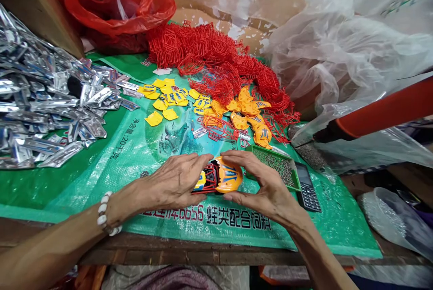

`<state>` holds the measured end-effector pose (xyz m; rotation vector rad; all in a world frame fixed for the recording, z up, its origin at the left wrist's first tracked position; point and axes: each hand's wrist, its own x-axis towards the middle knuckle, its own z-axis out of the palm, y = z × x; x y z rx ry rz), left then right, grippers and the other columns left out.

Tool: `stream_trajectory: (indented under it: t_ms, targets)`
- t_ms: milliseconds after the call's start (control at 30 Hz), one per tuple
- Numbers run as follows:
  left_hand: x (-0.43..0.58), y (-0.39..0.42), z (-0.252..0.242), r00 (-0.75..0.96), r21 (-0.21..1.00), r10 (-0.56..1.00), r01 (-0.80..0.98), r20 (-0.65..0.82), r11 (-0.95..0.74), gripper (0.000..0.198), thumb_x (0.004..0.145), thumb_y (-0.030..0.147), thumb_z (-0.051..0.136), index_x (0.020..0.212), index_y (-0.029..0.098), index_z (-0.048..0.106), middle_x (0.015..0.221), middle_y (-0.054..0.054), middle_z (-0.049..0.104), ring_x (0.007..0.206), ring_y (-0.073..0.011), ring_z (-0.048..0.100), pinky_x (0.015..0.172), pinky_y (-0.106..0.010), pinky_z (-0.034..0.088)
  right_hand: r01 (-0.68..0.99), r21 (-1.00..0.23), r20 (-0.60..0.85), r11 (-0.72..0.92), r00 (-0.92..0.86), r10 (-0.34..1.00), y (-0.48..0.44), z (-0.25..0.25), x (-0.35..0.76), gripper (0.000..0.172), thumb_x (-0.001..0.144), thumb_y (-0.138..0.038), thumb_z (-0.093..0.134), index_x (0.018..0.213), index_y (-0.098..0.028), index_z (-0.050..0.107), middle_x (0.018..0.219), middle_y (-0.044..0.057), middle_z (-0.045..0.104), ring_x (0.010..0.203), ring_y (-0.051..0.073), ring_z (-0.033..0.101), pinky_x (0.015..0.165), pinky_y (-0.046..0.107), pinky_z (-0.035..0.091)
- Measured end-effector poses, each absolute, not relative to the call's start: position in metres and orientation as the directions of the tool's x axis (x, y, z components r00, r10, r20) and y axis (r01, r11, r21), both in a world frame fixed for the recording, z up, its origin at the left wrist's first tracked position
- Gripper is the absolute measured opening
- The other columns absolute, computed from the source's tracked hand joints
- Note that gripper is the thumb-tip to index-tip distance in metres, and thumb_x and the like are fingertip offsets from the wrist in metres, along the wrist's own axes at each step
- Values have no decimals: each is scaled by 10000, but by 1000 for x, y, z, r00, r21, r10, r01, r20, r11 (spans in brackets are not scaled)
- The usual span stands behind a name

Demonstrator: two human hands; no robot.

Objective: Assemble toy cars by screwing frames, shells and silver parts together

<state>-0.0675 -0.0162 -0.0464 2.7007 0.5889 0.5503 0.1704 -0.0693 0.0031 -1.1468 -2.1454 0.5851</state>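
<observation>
Between my two hands, on the green sheet near the table's front edge, lies a toy car (211, 176) with a red frame, a yellow panel and an orange front cover (230, 175). My left hand (179, 179) grips the car's left end, covering part of the yellow panel. My right hand (260, 181) curls around the orange cover, thumb and fingers on its two sides. Just behind the car are loose red frames (216, 133), orange covers (260, 130) and yellow panels (174, 97). Right of my right hand sits a green tray (250, 147) of small screws.
A heap of silver parts (50, 100) covers the left side. Red frames (209, 51) pile up at the back beside a red bag (118, 15). A black phone-like device (307, 187) lies right of the tray. A red and black tool (379, 112) hangs at right.
</observation>
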Motion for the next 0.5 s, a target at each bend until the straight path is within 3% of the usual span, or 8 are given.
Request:
stream_trajectory:
  t_ms: [267, 500]
  targets:
    - [-71, -16, -58, 840, 431, 492, 366, 229, -825, 939, 841, 379, 662, 1510, 101, 64, 1416, -238, 479, 1290, -322, 508, 1009, -427, 476, 539, -624, 331, 566, -473, 816, -67, -6, 157, 576, 746, -366, 779, 1248, -189, 560, 1203, 106, 662, 1180, 222, 589, 1007, 438, 501]
    - [-70, -17, -56, 842, 428, 505, 392, 189, -814, 1014, 800, 345, 689, 1524, 89, 27, 1441, -244, 457, 1316, -329, 482, 1022, -441, 466, 515, -637, 352, 574, -469, 810, -66, -6, 153, 568, 747, -386, 771, 1239, -184, 572, 1189, 108, 675, 1169, 224, 605, 1013, 442, 499]
